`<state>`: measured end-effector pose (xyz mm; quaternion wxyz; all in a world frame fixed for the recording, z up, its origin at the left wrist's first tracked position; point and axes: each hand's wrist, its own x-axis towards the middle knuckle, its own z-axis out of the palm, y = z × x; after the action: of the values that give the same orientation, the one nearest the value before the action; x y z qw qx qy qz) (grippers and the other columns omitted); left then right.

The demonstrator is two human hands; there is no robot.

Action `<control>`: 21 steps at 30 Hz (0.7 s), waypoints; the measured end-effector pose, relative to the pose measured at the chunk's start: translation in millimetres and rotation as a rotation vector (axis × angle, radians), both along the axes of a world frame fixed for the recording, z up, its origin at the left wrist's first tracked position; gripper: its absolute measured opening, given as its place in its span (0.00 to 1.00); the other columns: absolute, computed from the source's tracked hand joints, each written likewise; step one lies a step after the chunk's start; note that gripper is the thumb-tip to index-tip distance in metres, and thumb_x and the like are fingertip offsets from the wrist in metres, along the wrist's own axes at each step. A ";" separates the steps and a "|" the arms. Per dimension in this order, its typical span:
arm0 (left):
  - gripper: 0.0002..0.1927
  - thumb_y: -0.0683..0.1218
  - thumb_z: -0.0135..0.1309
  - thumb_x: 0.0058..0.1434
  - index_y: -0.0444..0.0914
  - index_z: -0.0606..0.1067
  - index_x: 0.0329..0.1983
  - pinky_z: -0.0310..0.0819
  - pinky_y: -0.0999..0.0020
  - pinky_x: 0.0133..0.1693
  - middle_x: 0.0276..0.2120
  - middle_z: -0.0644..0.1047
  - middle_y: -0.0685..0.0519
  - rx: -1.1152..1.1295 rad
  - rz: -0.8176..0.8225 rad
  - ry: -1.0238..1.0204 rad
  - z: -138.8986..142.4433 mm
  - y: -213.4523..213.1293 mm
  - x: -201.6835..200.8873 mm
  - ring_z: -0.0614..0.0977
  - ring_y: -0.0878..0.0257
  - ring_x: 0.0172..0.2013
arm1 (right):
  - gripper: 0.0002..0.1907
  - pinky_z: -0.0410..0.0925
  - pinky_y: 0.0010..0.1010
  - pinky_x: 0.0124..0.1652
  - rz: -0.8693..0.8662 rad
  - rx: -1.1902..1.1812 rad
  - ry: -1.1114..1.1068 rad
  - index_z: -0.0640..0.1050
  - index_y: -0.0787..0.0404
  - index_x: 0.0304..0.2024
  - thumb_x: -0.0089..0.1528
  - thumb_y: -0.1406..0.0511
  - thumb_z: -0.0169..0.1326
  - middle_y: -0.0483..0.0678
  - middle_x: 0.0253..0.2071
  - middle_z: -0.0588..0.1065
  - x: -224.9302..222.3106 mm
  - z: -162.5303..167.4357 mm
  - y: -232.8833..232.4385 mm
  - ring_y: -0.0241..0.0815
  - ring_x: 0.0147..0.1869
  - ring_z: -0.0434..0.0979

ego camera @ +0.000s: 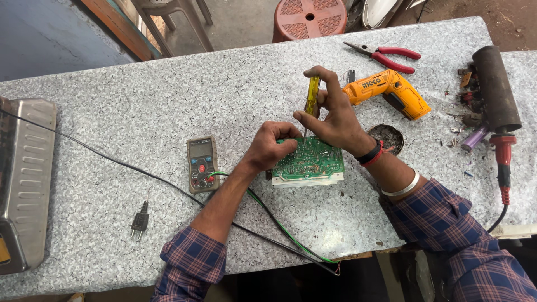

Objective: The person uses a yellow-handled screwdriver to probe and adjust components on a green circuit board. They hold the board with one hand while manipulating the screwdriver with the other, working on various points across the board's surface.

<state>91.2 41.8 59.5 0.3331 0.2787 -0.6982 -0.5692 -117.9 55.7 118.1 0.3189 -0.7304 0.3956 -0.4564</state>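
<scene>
A green circuit board (310,162) lies solder side up on a grey speckled table (168,100). My left hand (271,144) is closed on the board's left edge and holds it down. My right hand (333,114) grips a screwdriver with a yellow handle (312,96), held upright, its thin tip touching the far edge of the board. A black and red band and a metal bangle sit on my right wrist.
A multimeter (201,163) lies left of the board, with green and black wires trailing to the table's near edge. An orange cordless screwdriver (389,89), red-handled pliers (386,56), a dark round tin (387,137), a soldering tool (498,95), a plug (140,221) and a metal box (22,179) lie around.
</scene>
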 end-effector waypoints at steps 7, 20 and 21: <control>0.08 0.43 0.60 0.59 0.31 0.79 0.33 0.70 0.72 0.33 0.26 0.78 0.56 0.051 -0.001 0.007 0.7 -1.4 -2.4 0.75 0.72 0.30 | 0.38 0.62 0.21 0.31 0.021 -0.048 0.088 0.60 0.61 0.67 0.61 0.69 0.66 0.39 0.28 0.67 -2.3 2.6 -2.5 0.26 0.29 0.67; 0.11 0.47 0.63 0.59 0.33 0.79 0.32 0.69 0.73 0.30 0.23 0.77 0.58 0.003 0.004 -0.031 3.4 2.4 -1.5 0.74 0.73 0.27 | 0.44 0.63 0.22 0.32 -0.047 -0.040 0.041 0.55 0.60 0.73 0.63 0.69 0.68 0.38 0.27 0.64 -0.5 -0.9 0.7 0.28 0.32 0.66; 0.11 0.47 0.63 0.59 0.33 0.79 0.32 0.68 0.73 0.29 0.23 0.77 0.58 0.001 0.006 -0.033 4.7 2.7 -1.4 0.74 0.73 0.26 | 0.45 0.62 0.22 0.33 -0.051 -0.051 0.049 0.54 0.60 0.74 0.63 0.69 0.68 0.38 0.27 0.64 -0.3 -0.5 0.8 0.28 0.32 0.65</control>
<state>89.8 44.5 64.2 0.3230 0.2906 -0.7024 -0.5638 -118.3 56.5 117.6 0.2788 -0.7390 0.4098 -0.4562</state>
